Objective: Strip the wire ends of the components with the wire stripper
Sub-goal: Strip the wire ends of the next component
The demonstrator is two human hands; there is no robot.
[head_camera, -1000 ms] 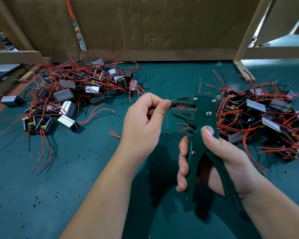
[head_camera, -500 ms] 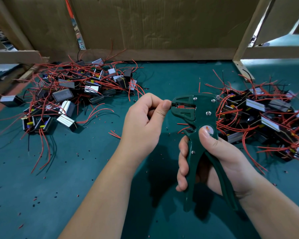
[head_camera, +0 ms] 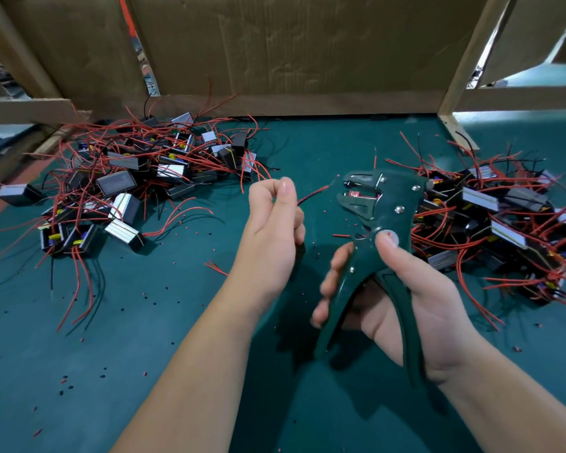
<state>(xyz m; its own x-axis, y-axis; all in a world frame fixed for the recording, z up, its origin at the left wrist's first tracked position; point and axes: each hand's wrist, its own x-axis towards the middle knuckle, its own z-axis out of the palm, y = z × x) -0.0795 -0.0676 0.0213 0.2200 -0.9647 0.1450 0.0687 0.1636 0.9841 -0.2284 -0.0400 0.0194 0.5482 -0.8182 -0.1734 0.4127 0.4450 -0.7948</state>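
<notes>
The left hand (head_camera: 272, 230) pinches a red wire (head_camera: 311, 195), now pulled out of the green wire stripper (head_camera: 386, 204) that the right hand (head_camera: 415, 289) grips.

The green stripper (head_camera: 381, 204) stands upright, jaws open toward 9 o'clock, a red wire (head_camera: 312, 193) ending just short of them. The components (head_camera: 116, 184) lie heaped at 10 and 3 o'clock.

Head cam, single view: looks fwd/down, close over teal bench (head_camera: 177, 338).

l hand (head_camera: 272, 230) up w/ fingers (head_camera: 264, 195) curled on red wire (head_camera: 312, 194), r hand (head_camera: 415, 295) gripping wire stripper (head_camera: 383, 204) handles.
</notes>
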